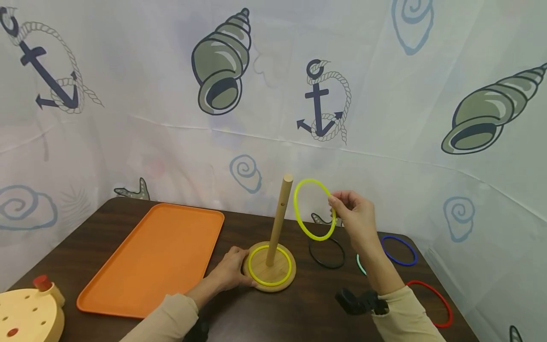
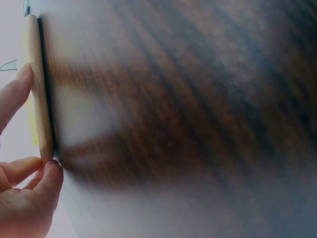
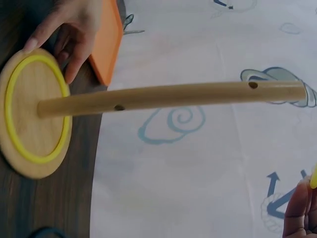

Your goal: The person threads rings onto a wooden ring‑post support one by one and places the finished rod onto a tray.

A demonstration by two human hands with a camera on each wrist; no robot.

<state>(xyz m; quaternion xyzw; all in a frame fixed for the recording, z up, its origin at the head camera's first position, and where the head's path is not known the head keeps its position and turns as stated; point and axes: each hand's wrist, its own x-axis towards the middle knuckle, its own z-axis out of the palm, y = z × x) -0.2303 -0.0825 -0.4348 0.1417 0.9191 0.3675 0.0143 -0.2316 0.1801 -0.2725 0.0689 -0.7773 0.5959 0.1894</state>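
Note:
A round wooden base [image 1: 258,268] with an upright wooden post [image 1: 279,216] stands on the dark table. Around the foot of the post, a yellow ring [image 1: 270,284] lies flat on the base. My left hand [image 1: 231,268] grips the base's left edge, and in the left wrist view its thumb and fingers sit at the rim of the disc [image 2: 42,99]. Just right of the post top, my right hand [image 1: 356,216] pinches a second yellow ring [image 1: 317,238] by its right side. That ring hangs tilted in the air, apart from the post; only its edge shows in the right wrist view.
An orange tray [image 1: 171,256] lies on the left. Right of the base are a black ring [image 1: 326,267], a partly hidden mint ring [image 1: 361,266], a blue ring [image 1: 415,259] and a red ring [image 1: 448,313]. A cream wooden toy [image 1: 34,311] with pegs occupies the near-left corner.

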